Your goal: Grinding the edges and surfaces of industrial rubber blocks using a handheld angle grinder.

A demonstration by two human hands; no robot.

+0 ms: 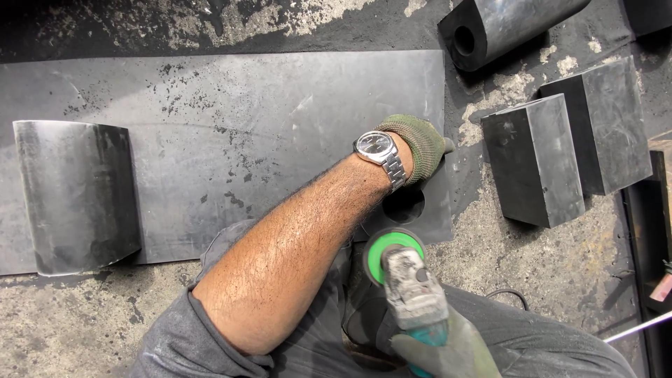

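My left hand (418, 145), in a green knit glove with a steel wristwatch on the wrist, rests on the right edge of a large black sheet (231, 140) lying on the floor, fingers curled over that edge. A round hole (404, 206) is cut in the sheet just below this hand. My right hand (437, 353), in a grey-green glove, grips the body of an angle grinder (409, 280) at the bottom of the view. The grinder's green round head points toward the hole, just off the sheet's near edge.
Two black rectangular blocks (533, 161) (607, 124) stand on the stained concrete floor to the right. A dark block with a bored hole (490, 28) lies at the top right. A curved grey piece (77, 196) sits on the sheet's left end. A cable (505, 294) trails by my knee.
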